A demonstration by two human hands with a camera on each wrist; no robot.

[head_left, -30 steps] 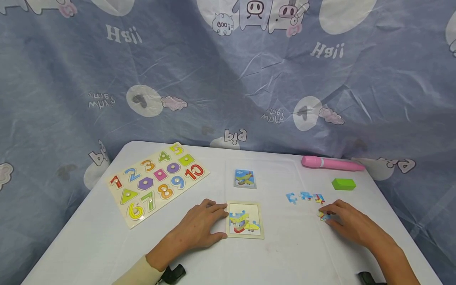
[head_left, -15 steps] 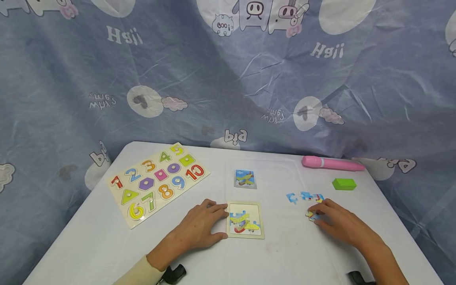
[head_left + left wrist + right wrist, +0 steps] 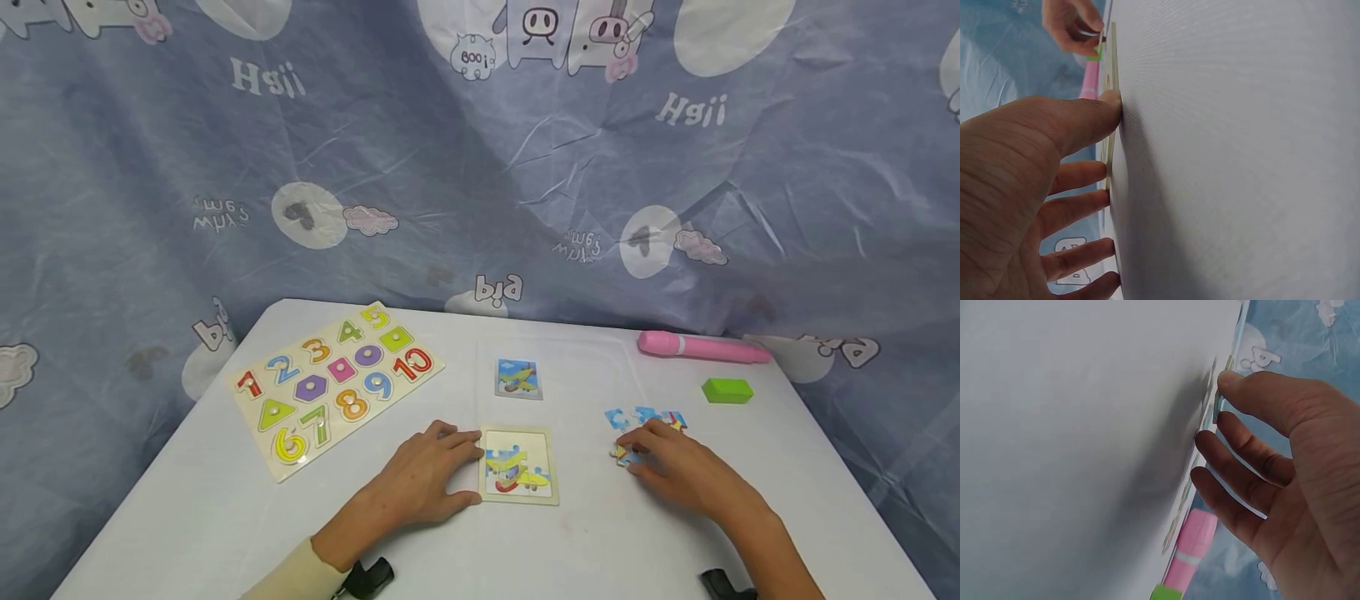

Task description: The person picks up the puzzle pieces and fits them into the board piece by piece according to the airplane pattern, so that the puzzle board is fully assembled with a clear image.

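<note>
My left hand (image 3: 423,473) rests at the left edge of a small wooden jigsaw tray (image 3: 521,437), fingertips and thumb touching its side. The tray's lower part holds pieces with a yellow plane picture; bare board shows above them. To the right of the tray, my right hand (image 3: 686,468) pinches a jigsaw piece (image 3: 621,455) with yellow and blue print between thumb and index finger. In the right wrist view the piece (image 3: 1216,407) is seen edge-on, held above the table. Several loose blue jigsaw pieces (image 3: 617,418) lie just beyond the right hand, partly covered by it.
A small plane picture (image 3: 518,379) lies behind the tray. A number-and-shape puzzle board (image 3: 337,392) lies at the left. At the back right are a pink marker-shaped object (image 3: 705,347) and a green block (image 3: 727,391). A patterned blue cloth (image 3: 420,167) hangs behind the table.
My right hand has moved left toward the tray, carrying the pinched jigsaw piece, and now partly covers the loose pieces. The left hand and the tray stay in place.
</note>
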